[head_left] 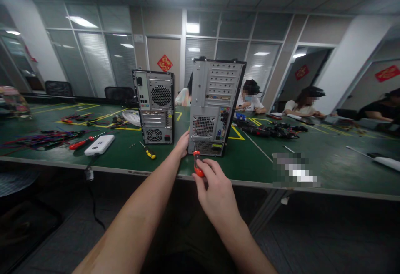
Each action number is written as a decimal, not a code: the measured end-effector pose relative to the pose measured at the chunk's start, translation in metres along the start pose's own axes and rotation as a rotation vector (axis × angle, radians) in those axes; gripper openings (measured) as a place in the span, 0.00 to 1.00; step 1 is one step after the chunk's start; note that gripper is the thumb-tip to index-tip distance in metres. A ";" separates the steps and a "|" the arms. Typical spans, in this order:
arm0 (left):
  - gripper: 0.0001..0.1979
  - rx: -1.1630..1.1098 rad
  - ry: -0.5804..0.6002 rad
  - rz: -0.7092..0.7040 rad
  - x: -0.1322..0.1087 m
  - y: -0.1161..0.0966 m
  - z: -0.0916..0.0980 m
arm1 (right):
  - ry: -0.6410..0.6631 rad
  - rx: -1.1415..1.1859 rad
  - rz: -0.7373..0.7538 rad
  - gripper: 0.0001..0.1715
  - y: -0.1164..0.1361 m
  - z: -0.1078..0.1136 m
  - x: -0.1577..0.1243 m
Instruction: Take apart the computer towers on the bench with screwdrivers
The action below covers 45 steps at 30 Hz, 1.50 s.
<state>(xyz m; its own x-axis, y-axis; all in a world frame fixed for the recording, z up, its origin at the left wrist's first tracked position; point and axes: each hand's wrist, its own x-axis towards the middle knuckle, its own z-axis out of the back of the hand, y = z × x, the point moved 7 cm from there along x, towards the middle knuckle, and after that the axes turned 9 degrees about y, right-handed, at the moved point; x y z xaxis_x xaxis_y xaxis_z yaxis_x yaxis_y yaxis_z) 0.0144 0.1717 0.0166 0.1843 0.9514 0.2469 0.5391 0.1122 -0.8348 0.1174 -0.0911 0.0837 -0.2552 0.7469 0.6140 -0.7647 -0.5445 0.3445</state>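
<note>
Two computer tower cases stand upright on the green table (pixel 250 165), their rear panels facing me. The larger grey case (pixel 215 103) is in the middle; a smaller black case (pixel 154 106) stands to its left. My left hand (pixel 182 144) presses against the lower left edge of the grey case, its fingers hidden behind the side. My right hand (pixel 214 186) is closed round a red-handled screwdriver (pixel 197 165), whose tip points up at the bottom of the grey case's rear panel.
A yellow-and-black screwdriver (pixel 148 151), a white box (pixel 99 144), a red screwdriver (pixel 80 143) and bundles of cables (pixel 40 137) lie on the left. More cables (pixel 271 130) lie right of the case. Several people sit at the table's far side.
</note>
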 end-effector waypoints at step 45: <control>0.17 0.018 0.008 -0.019 0.001 0.001 0.001 | 0.037 -0.040 0.067 0.19 0.001 -0.006 -0.002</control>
<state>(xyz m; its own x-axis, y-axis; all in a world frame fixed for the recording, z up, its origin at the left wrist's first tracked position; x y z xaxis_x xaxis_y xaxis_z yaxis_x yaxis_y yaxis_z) 0.0142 0.1728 0.0160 0.1804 0.9467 0.2668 0.5280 0.1356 -0.8383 0.1136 -0.0907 0.0791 -0.3278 0.7232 0.6079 -0.7681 -0.5787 0.2742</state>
